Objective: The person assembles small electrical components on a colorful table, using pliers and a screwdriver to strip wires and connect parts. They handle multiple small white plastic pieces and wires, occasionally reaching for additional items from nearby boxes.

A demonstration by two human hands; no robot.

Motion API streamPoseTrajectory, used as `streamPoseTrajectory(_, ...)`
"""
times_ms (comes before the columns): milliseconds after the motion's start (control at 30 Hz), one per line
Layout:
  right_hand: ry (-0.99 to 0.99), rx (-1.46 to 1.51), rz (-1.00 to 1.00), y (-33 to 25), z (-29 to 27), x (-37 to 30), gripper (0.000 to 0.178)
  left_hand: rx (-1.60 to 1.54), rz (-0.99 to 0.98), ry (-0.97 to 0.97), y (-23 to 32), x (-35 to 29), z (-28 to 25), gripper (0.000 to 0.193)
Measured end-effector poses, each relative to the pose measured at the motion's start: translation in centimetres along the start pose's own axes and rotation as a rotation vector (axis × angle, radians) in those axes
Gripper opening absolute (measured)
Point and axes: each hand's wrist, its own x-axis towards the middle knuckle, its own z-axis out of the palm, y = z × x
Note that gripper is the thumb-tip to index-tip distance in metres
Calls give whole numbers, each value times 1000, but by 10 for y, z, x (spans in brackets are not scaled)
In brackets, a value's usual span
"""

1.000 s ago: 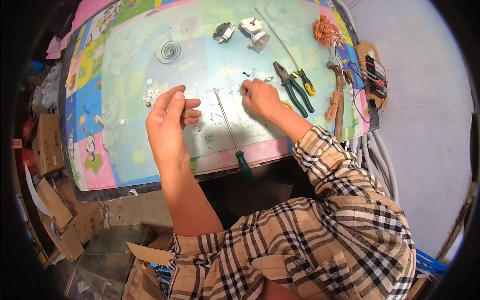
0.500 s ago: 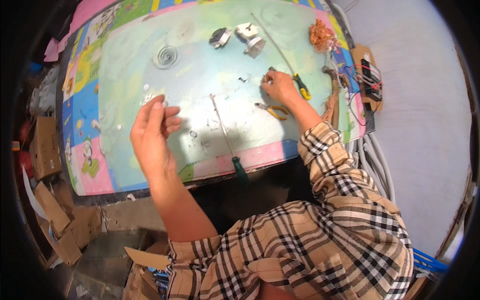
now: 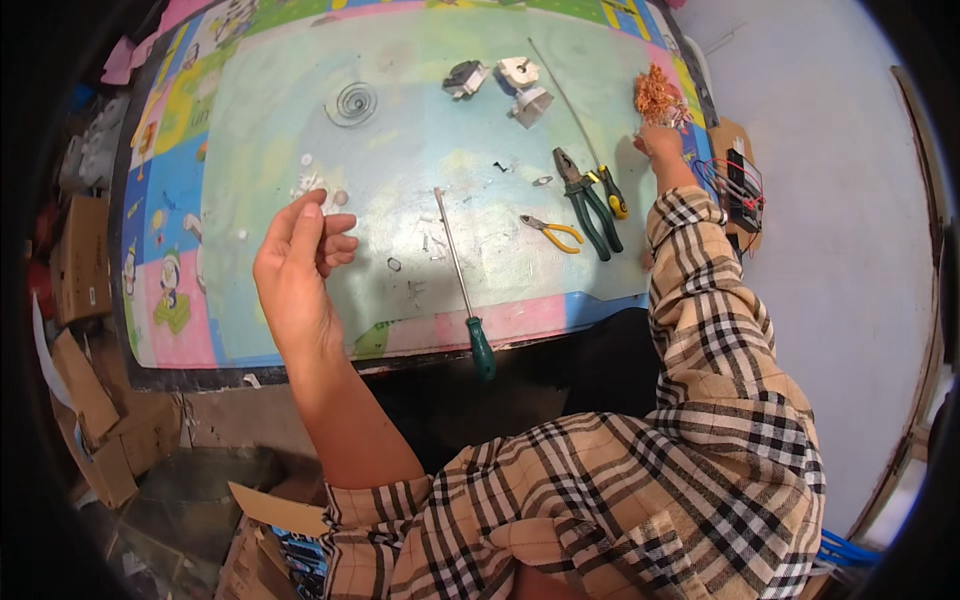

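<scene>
My left hand hovers over the table's left part, palm sideways. Its fingers are loosely bent and apart, with nothing held. By its fingertips lie small white pieces and a small beige disc. My right hand reaches far right, fingers curled, just below a tangle of copper wire; whatever it holds is hidden. Left of that forearm rest green-handled combination pliers, yellow-handled cutters and a long screwdriver with a yellow-black handle. Another screwdriver with a green handle overhangs the near edge.
A wire coil lies at the back, with a black-and-white part and a white part to its right. Beyond the table's right edge is a black device with wires. Cardboard boxes stand at left.
My right hand has moved right and away from me, toward the copper wire. The green-handled pliers now show on the table. The hammer is no longer visible. My left hand stays nearly still.
</scene>
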Motion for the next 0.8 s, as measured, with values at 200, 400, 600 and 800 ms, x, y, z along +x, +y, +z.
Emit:
streamPoseTrajectory(200, 267, -484, -587, -53, 37, -91, 27, 15, 26, 43, 5, -1, -11, 32)
streamPoseTrajectory(400, -386, -394, -847, -83, 77, -192, 16, 2, 12, 17, 6, 0, -8, 34)
streamPoseTrajectory(600, -554, -679, -784, -90, 96, -208, 43, -16, 41, 101, 13, -3, -12, 30)
streamPoseTrajectory(800, -563, -698, -813, -102, 101, -233, 44, -40, 96, 106, 11, -1, -26, 37)
